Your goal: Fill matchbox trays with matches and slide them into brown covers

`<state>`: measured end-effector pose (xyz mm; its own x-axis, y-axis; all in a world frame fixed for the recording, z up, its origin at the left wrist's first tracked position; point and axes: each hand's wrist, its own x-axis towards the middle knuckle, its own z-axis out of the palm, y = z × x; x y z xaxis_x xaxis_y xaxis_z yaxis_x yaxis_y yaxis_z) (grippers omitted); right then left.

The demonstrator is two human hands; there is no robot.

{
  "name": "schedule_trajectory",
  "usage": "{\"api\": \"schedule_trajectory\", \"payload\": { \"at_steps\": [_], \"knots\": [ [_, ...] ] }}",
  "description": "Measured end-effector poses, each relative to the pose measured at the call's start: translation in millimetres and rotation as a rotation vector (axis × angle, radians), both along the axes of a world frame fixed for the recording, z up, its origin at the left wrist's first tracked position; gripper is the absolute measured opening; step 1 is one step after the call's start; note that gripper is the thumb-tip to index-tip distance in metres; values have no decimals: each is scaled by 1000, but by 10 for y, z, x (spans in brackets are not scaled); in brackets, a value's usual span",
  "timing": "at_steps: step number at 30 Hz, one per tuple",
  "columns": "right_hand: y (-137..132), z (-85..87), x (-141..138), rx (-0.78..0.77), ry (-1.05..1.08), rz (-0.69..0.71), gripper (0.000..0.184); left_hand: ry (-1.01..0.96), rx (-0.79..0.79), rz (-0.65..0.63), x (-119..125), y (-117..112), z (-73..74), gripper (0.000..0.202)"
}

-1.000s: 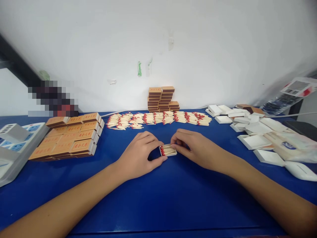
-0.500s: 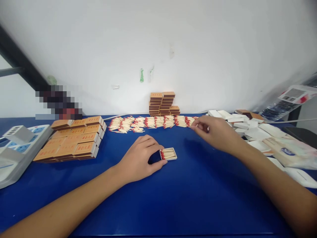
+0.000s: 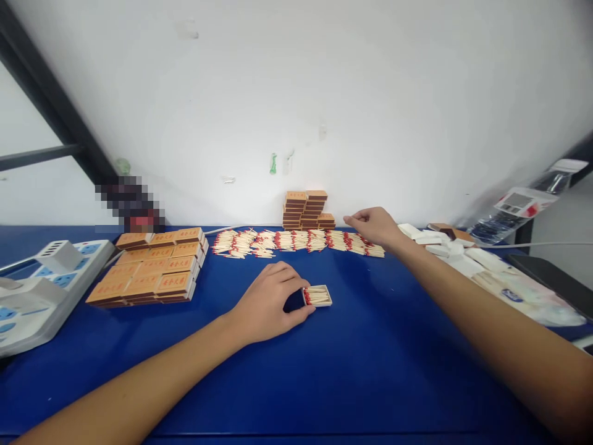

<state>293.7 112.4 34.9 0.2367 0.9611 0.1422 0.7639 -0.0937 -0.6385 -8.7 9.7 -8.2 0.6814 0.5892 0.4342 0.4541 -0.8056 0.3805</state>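
A small white matchbox tray filled with red-tipped matches lies on the blue table. My left hand rests beside it, thumb and fingers curled against its left end. My right hand is stretched far out over the right end of a long row of loose matches, its fingers curled down in a pinch at the matches. What it holds, if anything, is too small to see.
Orange matchboxes lie in a flat block at the left and in a small stack against the wall. White empty trays and plastic bags crowd the right. A power strip sits far left.
My right hand left the filled tray and reached back and right to the row of loose matches. The left hand stayed at the tray. The camera tilted up a little.
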Motion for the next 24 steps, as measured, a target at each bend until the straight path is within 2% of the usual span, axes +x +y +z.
{"api": "schedule_trajectory", "payload": {
  "at_steps": [5,9,13,18,20,22,24],
  "knots": [
    [267,10,-264,-68,71,-59,47,-5,6,9,-27,13,-11,29],
    [291,0,-352,-80,157,-102,48,-19,15,15,-43,35,-34,29],
    [230,64,-282,-53,272,-126,41,-26,24,16,-50,49,-33,28],
    [-142,123,-146,29,398,-60,34,-56,70,95,-53,74,3,23],
    [-386,70,-163,28,434,52,36,-97,105,169,-59,100,7,21],
    [-617,-15,-229,-19,468,244,45,-137,136,238,-70,136,2,20],
    [-786,-99,-320,-68,483,348,53,-162,156,280,-84,174,-7,21]
  ]
}}
